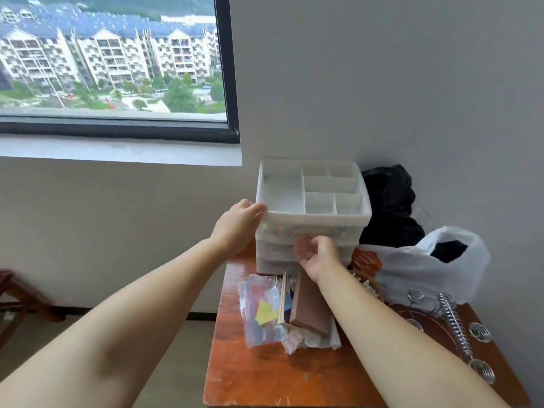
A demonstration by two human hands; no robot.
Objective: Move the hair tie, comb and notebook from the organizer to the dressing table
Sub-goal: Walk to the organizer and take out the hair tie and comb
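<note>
The white organizer (312,219) stands at the back of the orange-brown dressing table (265,375); its top compartments look empty and its stacked drawers are shut. My left hand (238,228) grips the organizer's top left corner. My right hand (316,254) is at the drawer fronts, palm turned up and fingers curled against a middle drawer. A brown notebook (309,310) lies on the table in front of the organizer, partly under my right forearm. A thin wooden piece (283,298) stands on edge beside it; whether it is the comb is unclear. No hair tie is visible.
A clear plastic bag (262,310) with coloured bits lies left of the notebook. A white plastic bag (426,266) and a black bag (388,201) sit to the right of the organizer. Metal spiral holders (453,322) lie at the table's right. The wall is close behind.
</note>
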